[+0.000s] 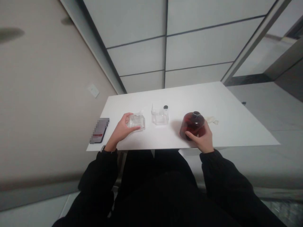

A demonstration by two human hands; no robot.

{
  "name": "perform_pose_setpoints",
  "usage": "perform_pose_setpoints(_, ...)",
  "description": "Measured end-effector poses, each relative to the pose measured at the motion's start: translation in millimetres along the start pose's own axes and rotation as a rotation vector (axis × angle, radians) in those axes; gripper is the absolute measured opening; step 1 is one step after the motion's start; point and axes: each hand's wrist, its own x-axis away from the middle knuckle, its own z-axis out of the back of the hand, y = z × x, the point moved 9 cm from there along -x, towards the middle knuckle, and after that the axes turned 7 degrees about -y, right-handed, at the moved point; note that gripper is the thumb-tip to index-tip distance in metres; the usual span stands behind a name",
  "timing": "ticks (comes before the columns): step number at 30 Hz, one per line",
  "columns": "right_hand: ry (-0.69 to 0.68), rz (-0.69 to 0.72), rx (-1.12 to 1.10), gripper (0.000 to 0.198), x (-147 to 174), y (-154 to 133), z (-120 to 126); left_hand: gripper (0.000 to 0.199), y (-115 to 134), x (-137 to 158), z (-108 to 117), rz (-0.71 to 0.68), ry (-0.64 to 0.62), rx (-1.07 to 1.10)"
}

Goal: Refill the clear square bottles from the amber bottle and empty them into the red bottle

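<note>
My left hand is closed around the left side of a clear, square-sided container on the white table, thumb along its near edge. With its thumb in front and its fingers behind, my right hand grips a dark red, rounded bottle. The bottle stands upright with its neck uncapped. Between the hands sits a second clear container, with a small black cap just behind it. Neither hand touches these two.
A phone lies at the table's left edge. Some crumpled pale material rests to the right of the bottle. Behind the table stands a panelled door, and a wall runs along the left.
</note>
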Motion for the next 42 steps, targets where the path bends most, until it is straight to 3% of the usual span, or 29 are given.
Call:
perform_pose_setpoints(5, 0.009, 0.014, -0.004, 0.094, 0, 0, 1, 0.078, 1, -4, 0, -0.01, -0.04, -0.053)
perform_pose_setpoints(15, -0.009, 0.028, 0.009, 0.096, 1, -3, 0, 0.079, -28, -13, -17, 0.037, -0.041, -0.145)
perform_pose_setpoints(19, -0.013, 0.01, 0.013, 0.098, 1, 6, 1, 0.105, 2, -14, -9, -0.044, -0.056, -0.208)
perform_pose_setpoints(21, -0.024, 0.011, 0.018, 0.099, 2, 10, 1, 0.105, 29, -20, -10, -0.123, -0.062, -0.255)
perform_pose_setpoints(25, -0.032, 0.023, 0.037, 0.099, 3, 12, 2, 0.094, 82, -43, -55, -0.328, -0.24, -0.51)
perform_pose_setpoints(30, -0.041, -0.011, 0.02, 0.1, 4, 7, 2, 0.09, 97, -66, -103, -0.36, -0.314, -0.511)
perform_pose_setpoints(33, -0.048, -0.01, 0.021, 0.101, 5, 1, 2, 0.089, 95, -55, -115, -0.373, -0.304, -0.484)
perform_pose_setpoints(37, -0.135, -0.014, 0.107, 0.103, 8, -4, 3, 0.091, 83, -17, -122, -0.381, -0.297, -0.414)
perform_pose_setpoints(42, -0.269, 0.086, 0.282, 0.102, 18, -24, 4, 0.082, 67, 26, -123, -0.387, -0.204, -0.144)
